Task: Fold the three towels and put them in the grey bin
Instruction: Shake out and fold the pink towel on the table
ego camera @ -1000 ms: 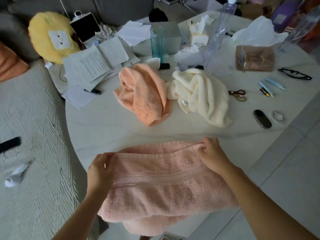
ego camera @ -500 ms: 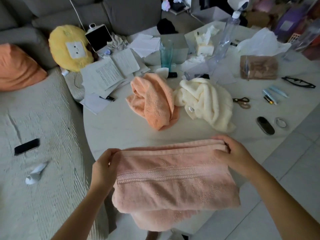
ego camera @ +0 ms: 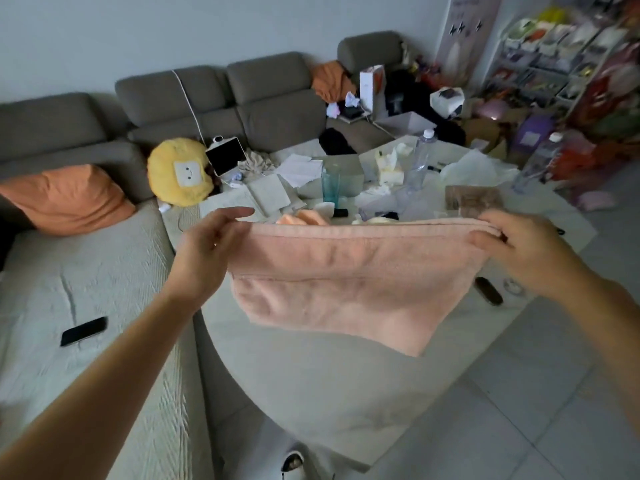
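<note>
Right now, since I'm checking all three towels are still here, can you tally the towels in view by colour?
Pink terry towel, held up by left hand and right hand: 1
Orange terry towel, only its top showing: 1
Cream terry towel, barely showing: 1
Total: 3

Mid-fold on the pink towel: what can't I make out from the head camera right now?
- Orange towel and cream towel: only slivers show above the lifted pink towel, so their state is unclear.
- Grey bin: none that I can identify in view.
- Left hand and right hand: each grips a top corner; the fingers behind the cloth are hidden.
- Table under the towel: covered.
</note>
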A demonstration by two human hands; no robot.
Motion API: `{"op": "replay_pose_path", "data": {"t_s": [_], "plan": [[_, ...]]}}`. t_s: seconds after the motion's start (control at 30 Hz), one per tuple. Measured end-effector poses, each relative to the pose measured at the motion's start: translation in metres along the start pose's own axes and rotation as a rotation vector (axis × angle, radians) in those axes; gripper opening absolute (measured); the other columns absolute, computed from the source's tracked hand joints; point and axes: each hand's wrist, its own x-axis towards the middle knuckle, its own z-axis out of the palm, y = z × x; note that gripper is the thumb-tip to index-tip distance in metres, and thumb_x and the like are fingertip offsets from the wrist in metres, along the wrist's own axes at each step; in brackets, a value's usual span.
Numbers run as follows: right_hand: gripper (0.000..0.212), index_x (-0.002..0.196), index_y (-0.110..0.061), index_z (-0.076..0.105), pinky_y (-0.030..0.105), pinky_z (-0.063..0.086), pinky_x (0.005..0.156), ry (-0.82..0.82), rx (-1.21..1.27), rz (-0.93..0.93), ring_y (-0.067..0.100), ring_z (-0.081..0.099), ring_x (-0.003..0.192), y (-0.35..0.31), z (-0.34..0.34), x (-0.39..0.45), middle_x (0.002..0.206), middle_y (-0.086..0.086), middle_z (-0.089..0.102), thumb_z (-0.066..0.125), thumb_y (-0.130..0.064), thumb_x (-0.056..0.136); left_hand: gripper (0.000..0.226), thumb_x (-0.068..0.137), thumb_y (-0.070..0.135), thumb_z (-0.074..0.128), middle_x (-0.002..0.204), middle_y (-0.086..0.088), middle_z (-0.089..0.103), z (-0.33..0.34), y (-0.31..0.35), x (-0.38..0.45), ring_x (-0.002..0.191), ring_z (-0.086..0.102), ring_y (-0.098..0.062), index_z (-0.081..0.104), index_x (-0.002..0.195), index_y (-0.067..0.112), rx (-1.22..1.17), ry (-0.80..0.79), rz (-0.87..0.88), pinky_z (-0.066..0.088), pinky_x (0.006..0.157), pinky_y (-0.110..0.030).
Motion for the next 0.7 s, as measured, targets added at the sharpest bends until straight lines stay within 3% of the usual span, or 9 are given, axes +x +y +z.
{"op": "replay_pose_path", "data": {"t_s": [0.07,0.17,0.23,0.33,0.5,0.6,0.7], "plan": [[0.025,0.073,-0.030,0.046,0.026,0.031,0.049,-0.073,-0.126,-0.017,0.013,0.051,0.059,0.002,-0.006,0.004,0.065,-0.009,0.052,0.057,-0.040,0.093,0.022,0.097,0.031,0.059,0.096,0.019,0.066,-0.006,0.003,0.004,0.090,0.059,0.009,0.071,0.115,0.035,0.202,-0.157,0.058,0.040,0.077,-0.004],[0.014,0.082,-0.020,0.060,0.026,0.030,0.053,-0.061,-0.231,-0.080,0.018,0.051,0.070,0.002,-0.003,0.003,0.084,-0.007,0.054,0.063,-0.028,0.093,0.014,0.094,0.019,0.068,0.091,0.016,0.065,-0.009,0.002,0.009,0.085,0.061,0.000,0.074,0.104,0.026,0.411,-0.274,0.093,0.039,0.073,-0.005],[0.011,0.096,-0.014,0.068,0.031,0.039,0.059,-0.003,-0.213,-0.069,0.021,0.054,0.074,0.001,0.002,-0.002,0.095,-0.001,0.059,0.063,-0.023,0.094,0.010,0.092,0.019,0.070,0.086,0.015,0.064,-0.009,0.002,0.010,0.081,0.060,-0.011,0.070,0.095,0.029,0.446,-0.243,0.092,0.038,0.068,-0.010],[0.016,0.106,-0.009,0.073,0.032,0.038,0.061,0.048,-0.227,-0.027,0.032,0.063,0.074,0.001,0.012,-0.010,0.093,0.008,0.066,0.066,-0.013,0.092,0.002,0.092,0.023,0.069,0.082,0.009,0.065,-0.001,-0.002,0.007,0.078,0.060,-0.018,0.068,0.092,0.025,0.439,-0.237,0.053,0.041,0.065,-0.024],[0.023,0.101,-0.013,0.073,0.033,0.043,0.064,0.021,-0.180,-0.014,0.027,0.063,0.079,0.003,0.022,-0.018,0.092,0.004,0.068,0.071,0.000,0.083,0.021,0.089,0.024,0.073,0.071,0.014,0.064,0.009,-0.018,-0.008,0.069,0.060,0.002,0.058,0.074,0.029,0.359,-0.196,-0.091,0.039,0.055,-0.011],[0.016,0.097,-0.016,0.071,0.032,0.039,0.062,0.037,-0.148,0.074,0.023,0.060,0.077,0.008,0.025,-0.015,0.089,0.001,0.068,0.067,-0.005,0.086,0.017,0.088,0.031,0.072,0.068,0.015,0.064,0.009,-0.022,-0.006,0.067,0.059,-0.001,0.062,0.076,0.026,0.358,-0.190,-0.133,0.039,0.054,-0.011],[0.009,0.097,-0.013,0.071,0.028,0.031,0.054,0.068,-0.208,0.108,0.025,0.057,0.066,0.010,0.020,0.006,0.079,0.006,0.068,0.063,-0.016,0.093,0.011,0.093,0.037,0.065,0.068,0.013,0.065,0.011,-0.015,0.008,0.066,0.061,-0.013,0.066,0.084,0.030,0.502,-0.144,-0.056,0.045,0.059,-0.030]]}}
